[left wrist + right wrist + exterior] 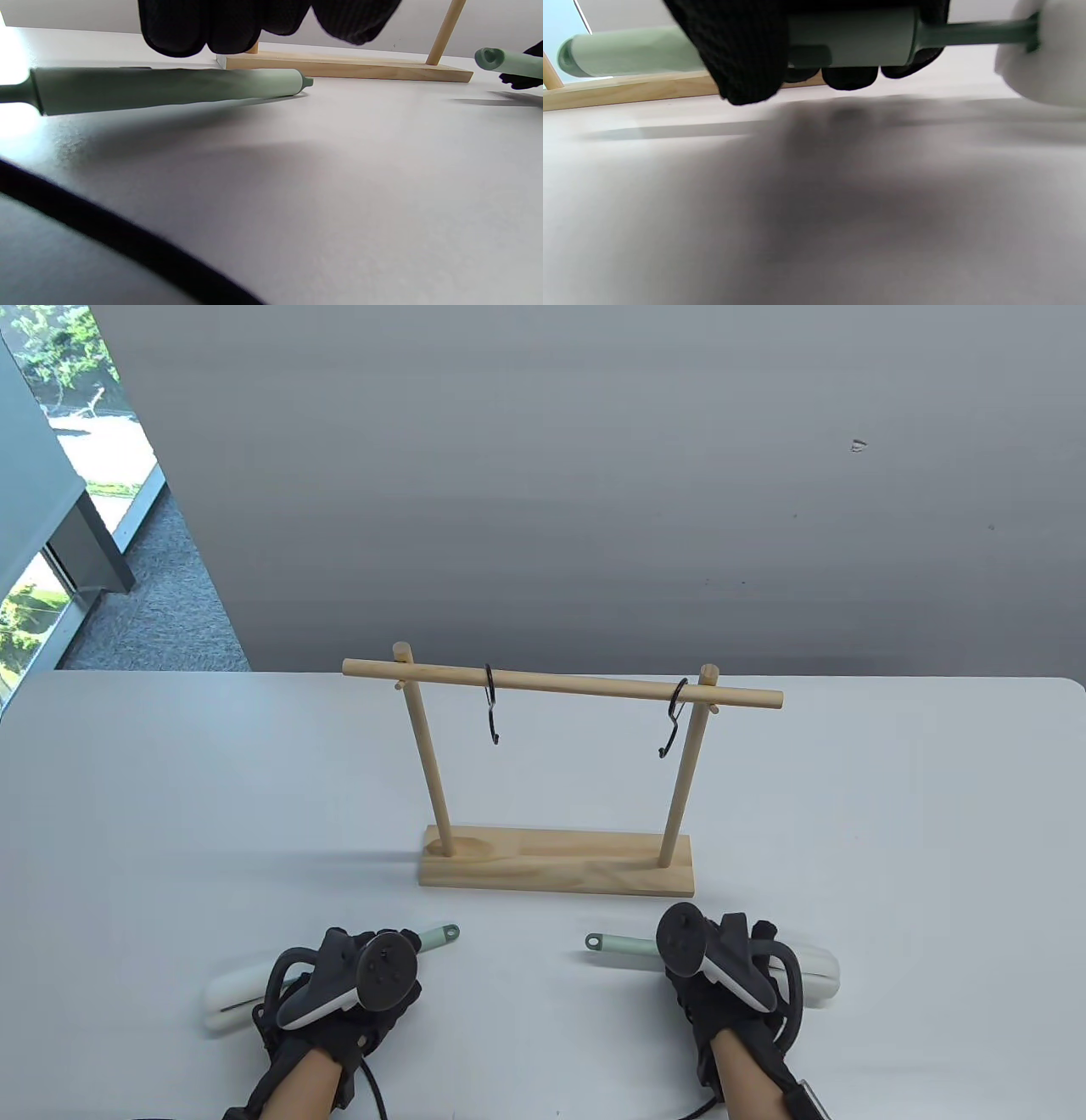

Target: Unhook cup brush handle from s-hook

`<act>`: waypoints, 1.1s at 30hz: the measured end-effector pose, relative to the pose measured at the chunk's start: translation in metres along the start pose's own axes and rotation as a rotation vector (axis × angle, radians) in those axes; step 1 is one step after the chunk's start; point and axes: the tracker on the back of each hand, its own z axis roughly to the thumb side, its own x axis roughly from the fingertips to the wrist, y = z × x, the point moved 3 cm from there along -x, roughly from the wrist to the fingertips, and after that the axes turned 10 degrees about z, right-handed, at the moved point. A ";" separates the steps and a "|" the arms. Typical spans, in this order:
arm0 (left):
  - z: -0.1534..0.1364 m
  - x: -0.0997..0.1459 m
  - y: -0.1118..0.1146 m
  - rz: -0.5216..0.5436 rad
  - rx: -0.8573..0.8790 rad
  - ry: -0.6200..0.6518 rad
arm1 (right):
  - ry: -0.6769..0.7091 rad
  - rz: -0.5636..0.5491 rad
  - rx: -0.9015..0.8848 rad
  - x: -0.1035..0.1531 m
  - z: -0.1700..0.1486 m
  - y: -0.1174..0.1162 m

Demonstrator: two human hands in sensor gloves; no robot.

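Knit-gloved right hand (814,51) grasps one smooth mint cylindrical brush handle (848,38); left hand (254,21) hovers released above another (169,87).

You have two cup brushes, one at left (428,937) and one at right (615,943), on the table. Two black S-hooks, left (491,704) and right (673,718), hang from one wooden rack (556,872). Two gloved hands, left (348,984) and right (721,967), are in view.

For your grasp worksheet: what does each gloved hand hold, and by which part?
The right hand grips the right cup brush around its green handle. The left hand holds nothing; the left cup brush lies on the table.
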 end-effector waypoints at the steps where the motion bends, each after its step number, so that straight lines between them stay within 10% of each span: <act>1: 0.000 0.000 0.000 0.000 -0.001 0.000 | -0.002 0.002 0.000 0.000 0.000 0.000; 33: 0.001 0.000 0.001 -0.011 -0.003 -0.002 | 0.016 -0.014 -0.047 0.005 -0.003 0.005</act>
